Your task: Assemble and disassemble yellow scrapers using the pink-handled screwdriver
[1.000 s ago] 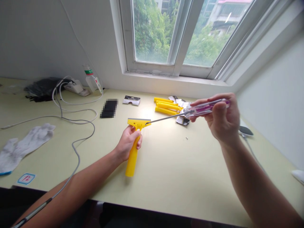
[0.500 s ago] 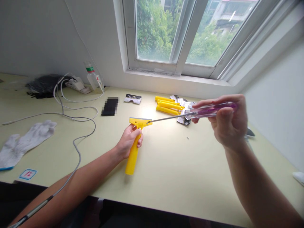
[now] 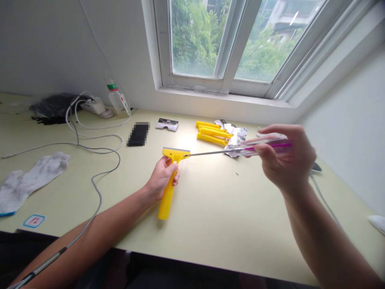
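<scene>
Yellow scraper [image 3: 167, 194]: gripping in fingers of left hand [image 3: 162, 176], screwdriver [image 3: 240, 150] in right hand [image 3: 285, 160]; apparently screwing at head [image 3: 177, 154]; next, hold tip [image 3: 186, 155] steady, twist.

1. One left hand [image 3: 162, 178] and one right hand [image 3: 285, 160] — both mine.
2. One scraper [image 3: 167, 196], one screwdriver [image 3: 237, 150] in my grip.
3. Loose yellow handles [image 3: 213, 132] — at least four, overlapping.
4. One tiny metal piece [image 3: 237, 174].
5. One bottle [image 3: 114, 99], one number label [image 3: 34, 220].
6. One separate card [image 3: 167, 125].
</scene>
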`<state>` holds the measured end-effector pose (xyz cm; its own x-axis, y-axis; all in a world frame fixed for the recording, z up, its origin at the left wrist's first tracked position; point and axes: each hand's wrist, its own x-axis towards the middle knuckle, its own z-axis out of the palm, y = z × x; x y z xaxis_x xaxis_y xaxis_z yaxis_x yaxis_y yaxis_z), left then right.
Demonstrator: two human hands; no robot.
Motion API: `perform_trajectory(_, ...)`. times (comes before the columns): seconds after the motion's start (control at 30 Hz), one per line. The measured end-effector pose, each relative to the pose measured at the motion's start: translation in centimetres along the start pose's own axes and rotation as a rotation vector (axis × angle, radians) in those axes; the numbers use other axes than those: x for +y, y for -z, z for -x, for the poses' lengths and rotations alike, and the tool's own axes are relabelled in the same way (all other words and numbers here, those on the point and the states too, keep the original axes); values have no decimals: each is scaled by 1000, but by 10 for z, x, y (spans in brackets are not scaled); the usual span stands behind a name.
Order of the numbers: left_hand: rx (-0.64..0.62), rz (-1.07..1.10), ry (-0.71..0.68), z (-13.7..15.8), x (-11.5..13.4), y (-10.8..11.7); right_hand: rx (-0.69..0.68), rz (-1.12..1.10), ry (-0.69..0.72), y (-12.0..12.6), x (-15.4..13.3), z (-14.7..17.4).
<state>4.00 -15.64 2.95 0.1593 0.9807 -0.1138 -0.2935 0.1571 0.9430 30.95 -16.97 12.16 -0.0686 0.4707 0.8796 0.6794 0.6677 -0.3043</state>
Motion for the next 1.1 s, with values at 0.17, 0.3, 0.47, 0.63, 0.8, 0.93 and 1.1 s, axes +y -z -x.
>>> perform_trajectory(0.17, 71, -67, -40, -1, -1, 0, -372, -176, 68, 9, -7, -3)
perform_trajectory(0.3, 76, -84, -48, 2, -2, -3, -255, 49, -34, 12, -6, -3)
perform_trajectory(0.47, 106, -80, -87, 3, 0, -4, -345, 25, -63, 13, -2, -5)
perform_trajectory(0.63, 139, -89, -135, 1, 2, 1, -313, 58, -4, 11, -9, -5)
perform_trajectory(0.8, 131, -98, -127, 0, 2, 0, -298, 26, 38, 12, -15, -4)
perform_trajectory(0.93, 124, -97, -148, 3, 3, -2, -332, 24, -2, 18, -14, -6)
perform_trajectory(1.1, 117, -93, -175, 6, 4, -4, -238, 79, -57, 24, -11, -8)
